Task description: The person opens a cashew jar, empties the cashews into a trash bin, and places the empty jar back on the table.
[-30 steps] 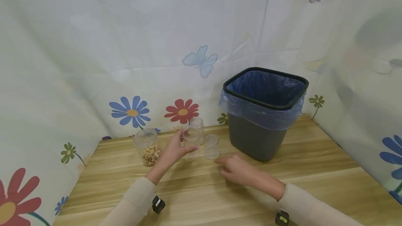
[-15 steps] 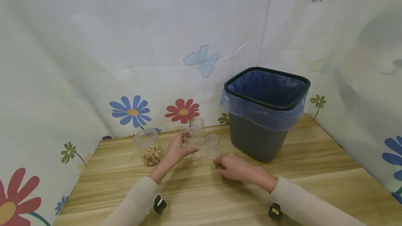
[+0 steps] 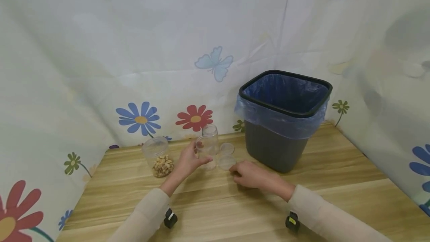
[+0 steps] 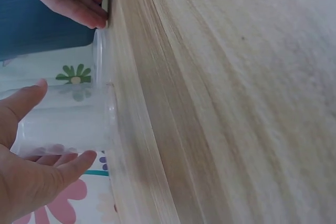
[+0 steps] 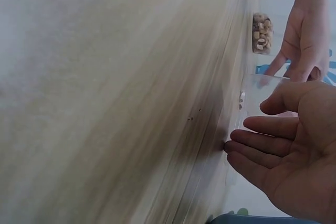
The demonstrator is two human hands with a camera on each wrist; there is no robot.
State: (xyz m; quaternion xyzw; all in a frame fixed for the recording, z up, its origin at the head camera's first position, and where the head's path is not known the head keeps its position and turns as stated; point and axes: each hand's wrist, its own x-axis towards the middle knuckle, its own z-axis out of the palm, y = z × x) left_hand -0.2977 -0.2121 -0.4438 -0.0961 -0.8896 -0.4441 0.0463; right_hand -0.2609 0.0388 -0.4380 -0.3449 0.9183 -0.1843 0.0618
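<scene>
My left hand [image 3: 188,160] grips a clear plastic jar [image 4: 65,124], thumb on one side and fingers on the other. Upright on the table, this jar has no lid and looks empty. Close behind it is a second clear jar [image 3: 210,130]. Two round clear lids lie flat to the right: a smaller far lid [image 3: 227,148] and a larger near lid [image 3: 226,163]. My right hand [image 3: 249,174] is at the near lid's right edge, fingertips down at the tabletop. Its fingers [image 5: 268,135] are loosely bent and the thumb stands apart from them.
A wide clear jar [image 3: 154,148] partly filled with shelled nuts [image 3: 163,166] stands left of my left hand. At the back right is a dark grey bin [image 3: 273,146] with a blue liner. Floral cloth [image 3: 168,92] hangs behind the wooden table [image 3: 208,208].
My right hand has shifted slightly left along the near lid's edge, and its pointing index finger has drawn in. My left hand stays at the jar, almost unmoved.
</scene>
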